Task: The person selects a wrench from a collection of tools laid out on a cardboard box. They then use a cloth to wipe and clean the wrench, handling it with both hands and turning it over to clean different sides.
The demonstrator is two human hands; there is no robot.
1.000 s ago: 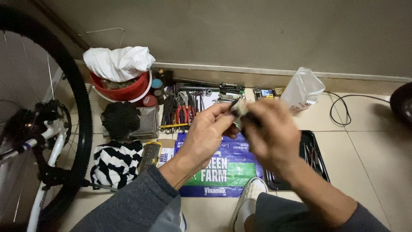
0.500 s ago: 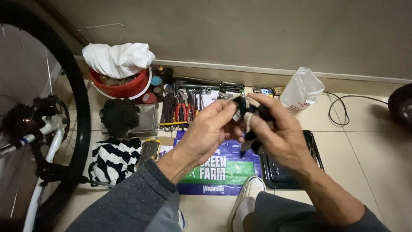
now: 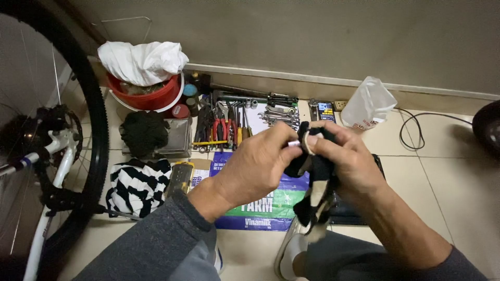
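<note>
While rag-wrapped (image 3: pixel 312 182) — both hands

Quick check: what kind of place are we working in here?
Likely a home bike-repair spot on a tiled floor: a bicycle wheel at left, hand tools laid along the wall, both hands rubbing a small part with a dark rag.

left hand (image 3: pixel 258 169) and right hand (image 3: pixel 348 160) raised mid-frame, fingertips meeting; both curled closed in pinching grip. left forearm enters from lower left, grey sleeve to wrist, back of hand toward camera, thumb and forefinger pressed together at tips. right forearm enters from lower right, sleeve pushed back, wrist bent inward, fingers (image 3: pixel 333 136) folded over, knuckles up
</note>
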